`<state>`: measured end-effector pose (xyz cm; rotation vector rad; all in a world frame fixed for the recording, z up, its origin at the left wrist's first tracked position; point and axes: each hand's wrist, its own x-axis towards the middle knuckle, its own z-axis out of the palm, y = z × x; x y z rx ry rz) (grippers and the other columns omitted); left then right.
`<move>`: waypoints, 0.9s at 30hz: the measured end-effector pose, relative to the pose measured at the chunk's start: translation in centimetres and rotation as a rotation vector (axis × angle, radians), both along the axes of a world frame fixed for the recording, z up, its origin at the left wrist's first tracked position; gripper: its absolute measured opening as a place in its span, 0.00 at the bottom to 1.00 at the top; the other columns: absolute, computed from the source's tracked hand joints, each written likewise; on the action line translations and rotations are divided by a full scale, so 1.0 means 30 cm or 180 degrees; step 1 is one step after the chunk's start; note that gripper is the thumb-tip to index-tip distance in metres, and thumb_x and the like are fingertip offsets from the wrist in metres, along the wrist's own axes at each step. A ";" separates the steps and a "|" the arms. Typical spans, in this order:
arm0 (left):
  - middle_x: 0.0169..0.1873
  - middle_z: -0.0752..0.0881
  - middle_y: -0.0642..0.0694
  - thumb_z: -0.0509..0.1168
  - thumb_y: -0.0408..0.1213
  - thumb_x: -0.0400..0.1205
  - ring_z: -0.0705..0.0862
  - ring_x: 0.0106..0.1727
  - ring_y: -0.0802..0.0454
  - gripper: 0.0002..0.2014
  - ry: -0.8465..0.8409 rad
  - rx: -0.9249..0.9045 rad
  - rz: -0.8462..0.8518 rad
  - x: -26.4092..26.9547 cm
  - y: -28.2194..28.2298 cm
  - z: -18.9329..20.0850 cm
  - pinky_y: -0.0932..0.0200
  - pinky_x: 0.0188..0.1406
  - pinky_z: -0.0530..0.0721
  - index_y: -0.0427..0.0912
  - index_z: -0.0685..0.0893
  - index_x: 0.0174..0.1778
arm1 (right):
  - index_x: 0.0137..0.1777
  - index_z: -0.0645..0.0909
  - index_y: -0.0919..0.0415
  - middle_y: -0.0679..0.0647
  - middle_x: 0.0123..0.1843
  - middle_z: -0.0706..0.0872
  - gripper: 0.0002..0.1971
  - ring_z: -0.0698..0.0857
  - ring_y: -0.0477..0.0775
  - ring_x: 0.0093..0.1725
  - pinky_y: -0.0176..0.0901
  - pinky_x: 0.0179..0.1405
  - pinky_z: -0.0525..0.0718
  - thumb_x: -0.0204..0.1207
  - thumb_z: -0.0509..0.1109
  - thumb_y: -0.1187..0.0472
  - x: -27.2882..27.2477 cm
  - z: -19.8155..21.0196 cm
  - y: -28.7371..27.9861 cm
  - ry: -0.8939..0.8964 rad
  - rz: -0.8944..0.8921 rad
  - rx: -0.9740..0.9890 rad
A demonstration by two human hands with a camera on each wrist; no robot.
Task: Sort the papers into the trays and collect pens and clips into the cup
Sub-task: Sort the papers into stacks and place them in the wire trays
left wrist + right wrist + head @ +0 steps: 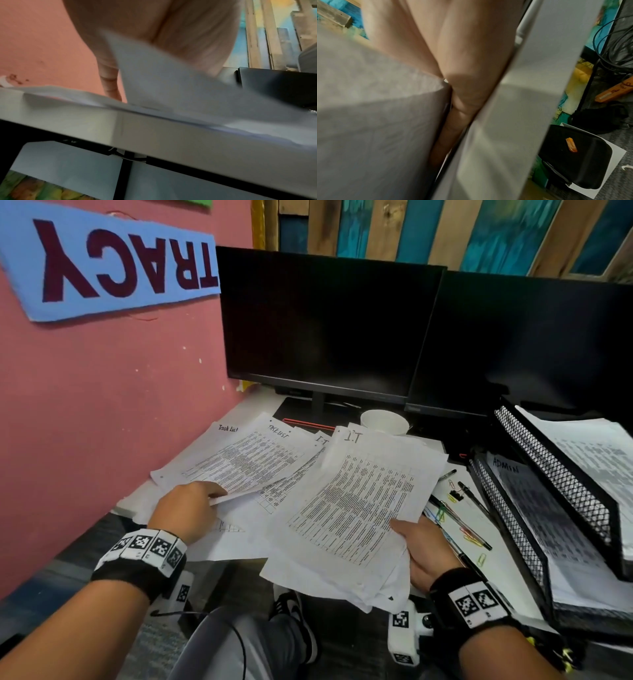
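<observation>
Printed sheets lie spread on the white desk (130, 501). My right hand (424, 549) grips a stack headed "I.T" (359, 501) at its lower right corner, thumb on top; the stack's underside (376, 115) fills the right wrist view. My left hand (186, 508) pinches the near corner of the "Task List" sheets (246, 460); that lifted corner (154, 75) shows under the palm. A white paper cup (385, 422) stands behind the papers. Pens (459, 522) and coloured clips (471, 537) lie to the right of the stack. Black mesh trays (555, 484) hold papers at the right.
Two dark monitors (329, 326) stand at the back of the desk. A pink wall (102, 405) closes the left side. A black binder clip (455, 494) lies near the pens. Below the desk edge are my knee and a shoe (294, 611).
</observation>
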<state>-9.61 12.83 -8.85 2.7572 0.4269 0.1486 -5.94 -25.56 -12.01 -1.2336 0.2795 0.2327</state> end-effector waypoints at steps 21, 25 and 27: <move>0.73 0.85 0.65 0.62 0.59 0.88 0.84 0.68 0.70 0.20 0.0875 -0.1312 -0.2465 -0.103 -0.559 0.071 0.62 0.76 0.79 0.72 0.80 0.77 | 0.71 0.85 0.62 0.66 0.63 0.93 0.17 0.92 0.73 0.61 0.81 0.65 0.85 0.85 0.69 0.73 0.007 0.000 0.006 0.0039 0.0090 -0.0306; 0.80 0.78 0.67 0.51 0.87 0.70 0.75 0.80 0.64 0.40 0.0567 -0.1815 -0.2067 -0.087 -0.500 0.112 0.51 0.85 0.70 0.76 0.79 0.76 | 0.68 0.87 0.61 0.66 0.63 0.93 0.18 0.93 0.72 0.61 0.81 0.64 0.86 0.82 0.68 0.75 0.015 0.027 0.003 -0.0012 0.0249 -0.0605; 0.80 0.77 0.65 0.57 0.79 0.78 0.75 0.81 0.61 0.34 0.0233 -0.1840 -0.1712 -0.069 -0.455 0.145 0.47 0.85 0.70 0.73 0.77 0.78 | 0.69 0.86 0.60 0.64 0.65 0.93 0.17 0.93 0.70 0.62 0.78 0.65 0.86 0.83 0.69 0.73 0.010 0.074 -0.001 -0.0176 0.0274 -0.0640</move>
